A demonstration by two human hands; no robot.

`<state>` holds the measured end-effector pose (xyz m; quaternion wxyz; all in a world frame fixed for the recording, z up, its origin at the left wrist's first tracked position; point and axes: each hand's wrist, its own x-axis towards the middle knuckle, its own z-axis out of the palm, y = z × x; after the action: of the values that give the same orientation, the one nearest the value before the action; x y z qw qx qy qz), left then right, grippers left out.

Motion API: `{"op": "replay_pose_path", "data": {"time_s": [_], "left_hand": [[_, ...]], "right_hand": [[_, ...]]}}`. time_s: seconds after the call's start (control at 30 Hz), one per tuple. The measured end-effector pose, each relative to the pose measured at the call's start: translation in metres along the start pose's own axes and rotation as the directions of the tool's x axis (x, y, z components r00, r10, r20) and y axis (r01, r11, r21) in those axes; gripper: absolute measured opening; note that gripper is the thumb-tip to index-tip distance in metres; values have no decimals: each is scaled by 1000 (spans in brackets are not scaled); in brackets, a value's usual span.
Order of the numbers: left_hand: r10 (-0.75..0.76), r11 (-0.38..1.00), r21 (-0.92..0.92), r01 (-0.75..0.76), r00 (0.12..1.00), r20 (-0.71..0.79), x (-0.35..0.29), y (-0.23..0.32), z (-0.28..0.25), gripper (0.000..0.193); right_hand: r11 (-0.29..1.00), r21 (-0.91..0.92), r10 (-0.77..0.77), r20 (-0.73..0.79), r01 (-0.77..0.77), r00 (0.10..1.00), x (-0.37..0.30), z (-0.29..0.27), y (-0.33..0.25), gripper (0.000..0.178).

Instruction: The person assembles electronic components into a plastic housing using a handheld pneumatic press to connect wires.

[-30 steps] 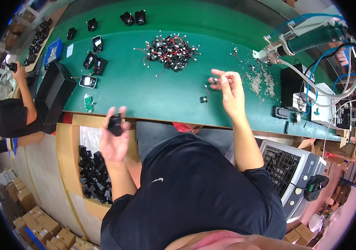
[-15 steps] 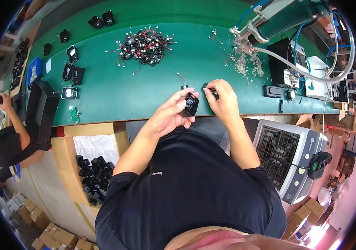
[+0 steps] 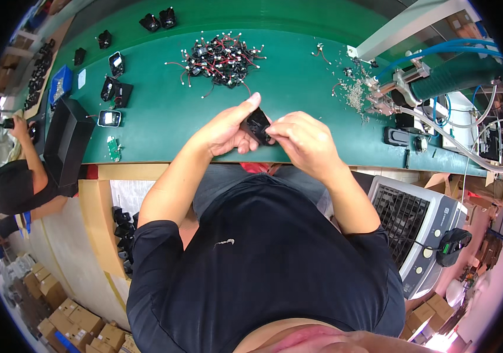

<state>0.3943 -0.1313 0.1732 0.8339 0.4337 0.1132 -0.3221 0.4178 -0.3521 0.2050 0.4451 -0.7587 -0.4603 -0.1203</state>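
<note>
My left hand (image 3: 226,130) is closed around a small black plastic housing (image 3: 257,125), its hollow side turned up, above the front of the green bench. A short red wire (image 3: 246,88) shows just beyond the left thumb. My right hand (image 3: 310,142) is in a pinch at the housing's right edge, fingertips touching or almost touching it. Whatever lies between those fingertips is hidden. Farther back on the bench lies a heap of black parts with red and black wires and white connectors (image 3: 219,62).
Small pale pieces (image 3: 354,94) are scattered under a tool with hoses (image 3: 404,88) at right. Black housings (image 3: 119,94), a green circuit board (image 3: 114,149) and a black bin (image 3: 70,138) sit left. A co-worker's hand (image 3: 19,126) is far left. An open carton (image 3: 95,206) stands below the bench.
My right hand has moved left from the bench top to the housing's edge. My left hand has shifted slightly left and up, still holding the housing. The view has turned a little.
</note>
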Motion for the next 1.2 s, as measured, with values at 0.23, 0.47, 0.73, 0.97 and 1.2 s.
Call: {"op": "replay_pose_path", "data": {"time_s": [0.23, 0.47, 0.73, 0.97, 1.2], "left_hand": [[-58, 988, 138, 67, 996, -71, 2, 11, 6, 71], [271, 953, 131, -275, 961, 45, -4, -10, 12, 57], [546, 592, 670, -449, 834, 76, -8, -22, 31, 83], [690, 468, 698, -542, 718, 95, -3, -32, 26, 77], [786, 222, 802, -555, 588, 189, 6, -32, 32, 79]], "right_hand": [[992, -94, -77, 20, 79, 997, 5, 7, -8, 30], [987, -152, 57, -14, -58, 998, 4, 5, -7, 22], [981, -166, 102, 15, -98, 995, 5, 3, -12, 28], [968, -11, 249, -129, -252, 960, -1, 10, -14, 24], [937, -274, 199, -90, -216, 976, 1, 12, -19, 31]]}}
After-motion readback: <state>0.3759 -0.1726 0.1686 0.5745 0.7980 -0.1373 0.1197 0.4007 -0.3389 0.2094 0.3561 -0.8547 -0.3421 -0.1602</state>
